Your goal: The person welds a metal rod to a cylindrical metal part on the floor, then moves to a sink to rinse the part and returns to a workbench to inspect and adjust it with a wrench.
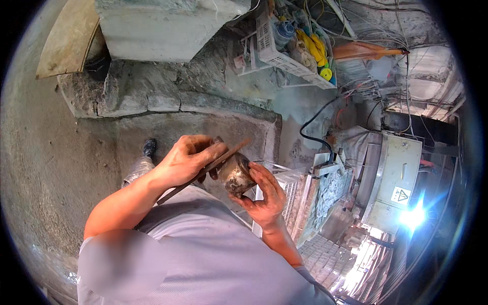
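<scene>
My left hand is closed around a long, thin, flat brown strip, worn or rusty in look, which slants across in front of my body. Its material is unclear. My right hand curls its fingers and thumb about a rounded, dirt-caked lump, brown and grey with a shiny patch. The strip runs along the upper left side of the lump, close against it; whether they touch, I cannot tell. Both hands are smeared with brown dirt. Parts of my left fingers are hidden behind the strip.
A low concrete ledge runs across ahead, below a pale block. Beyond stands a white plastic crate with yellow items. At right are a white slatted crate, a black hose, a metal cabinet and a glaring light.
</scene>
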`<state>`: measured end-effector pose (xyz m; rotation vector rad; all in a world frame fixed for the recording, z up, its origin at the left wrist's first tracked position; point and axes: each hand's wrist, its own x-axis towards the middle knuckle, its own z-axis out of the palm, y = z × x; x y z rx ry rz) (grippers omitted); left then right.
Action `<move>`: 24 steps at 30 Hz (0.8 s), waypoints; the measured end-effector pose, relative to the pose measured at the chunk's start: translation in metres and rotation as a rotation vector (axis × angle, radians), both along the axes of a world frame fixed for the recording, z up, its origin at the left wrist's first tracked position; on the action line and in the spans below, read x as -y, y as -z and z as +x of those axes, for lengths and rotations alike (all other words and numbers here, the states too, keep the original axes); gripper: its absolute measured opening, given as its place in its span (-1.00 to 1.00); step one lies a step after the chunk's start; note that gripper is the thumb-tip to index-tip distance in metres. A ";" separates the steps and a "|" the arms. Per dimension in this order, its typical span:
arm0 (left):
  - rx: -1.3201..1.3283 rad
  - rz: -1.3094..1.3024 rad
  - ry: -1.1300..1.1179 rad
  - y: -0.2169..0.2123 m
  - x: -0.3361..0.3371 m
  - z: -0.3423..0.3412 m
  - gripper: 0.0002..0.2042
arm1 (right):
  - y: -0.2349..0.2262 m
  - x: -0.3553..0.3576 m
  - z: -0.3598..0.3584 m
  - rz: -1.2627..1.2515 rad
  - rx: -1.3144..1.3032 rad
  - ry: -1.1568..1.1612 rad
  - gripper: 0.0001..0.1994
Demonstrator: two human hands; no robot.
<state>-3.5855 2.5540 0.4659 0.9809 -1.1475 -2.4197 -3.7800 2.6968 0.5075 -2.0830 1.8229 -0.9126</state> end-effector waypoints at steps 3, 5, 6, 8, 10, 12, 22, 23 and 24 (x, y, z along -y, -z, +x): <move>-0.054 0.048 0.035 0.000 -0.001 0.002 -0.71 | 0.002 -0.001 -0.003 -0.034 0.008 0.019 -0.26; -0.070 0.056 0.028 0.005 -0.005 0.000 -0.73 | 0.001 -0.001 -0.005 -0.024 0.021 0.043 -0.23; -0.077 0.059 0.013 0.005 -0.007 -0.001 -0.73 | 0.001 -0.001 -0.006 -0.019 0.020 0.035 -0.23; -0.094 0.062 -0.017 0.006 -0.007 -0.003 -0.74 | 0.001 0.000 -0.008 -0.012 0.017 0.019 -0.23; -0.100 0.082 -0.005 0.013 -0.009 -0.003 -0.74 | -0.001 0.002 -0.009 -0.004 -0.009 0.025 -0.23; -0.131 0.128 -0.011 0.021 -0.012 -0.004 -0.73 | -0.002 0.003 -0.008 0.004 -0.017 0.023 -0.23; -0.294 0.463 -0.107 0.034 -0.016 -0.004 -0.71 | -0.003 0.009 0.002 0.028 0.036 0.003 -0.22; -0.303 0.480 -0.112 0.034 -0.015 -0.003 -0.70 | -0.004 0.010 0.003 0.032 0.032 0.001 -0.21; -0.293 0.483 -0.086 0.032 -0.013 -0.001 -0.70 | -0.005 0.010 0.004 0.025 0.024 -0.001 -0.21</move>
